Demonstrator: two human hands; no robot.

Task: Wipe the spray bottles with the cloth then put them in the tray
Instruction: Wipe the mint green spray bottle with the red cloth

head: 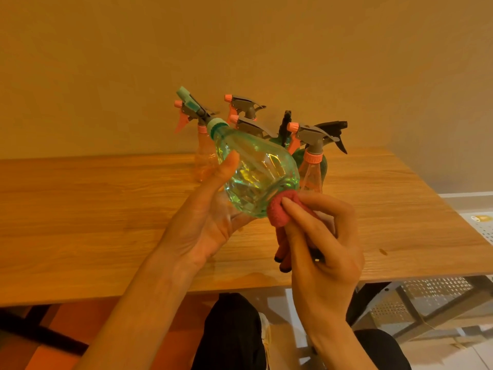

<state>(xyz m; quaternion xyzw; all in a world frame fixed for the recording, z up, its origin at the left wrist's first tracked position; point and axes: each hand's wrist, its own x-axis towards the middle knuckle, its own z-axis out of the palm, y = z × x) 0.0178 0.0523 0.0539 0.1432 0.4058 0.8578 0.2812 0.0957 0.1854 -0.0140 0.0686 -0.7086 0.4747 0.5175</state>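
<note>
My left hand (205, 212) grips a clear green spray bottle (258, 172), tilted so that its teal nozzle points up and to the left and its base faces me. My right hand (320, 236) holds a bunched red cloth (278, 209) and presses it against the bottle's base. Part of the cloth hangs down below my fingers. Behind the held bottle, several spray bottles stand on the wooden table (106, 222): orange ones, such as the bottle (310, 166) on the right, and a dark green one (324, 166) with a black trigger. No tray is in view.
The table runs along a plain wall, and its right end lies near a white perforated surface (480, 225). My dark-clothed knees (234, 335) and the metal table frame (416, 305) show below the table's front edge.
</note>
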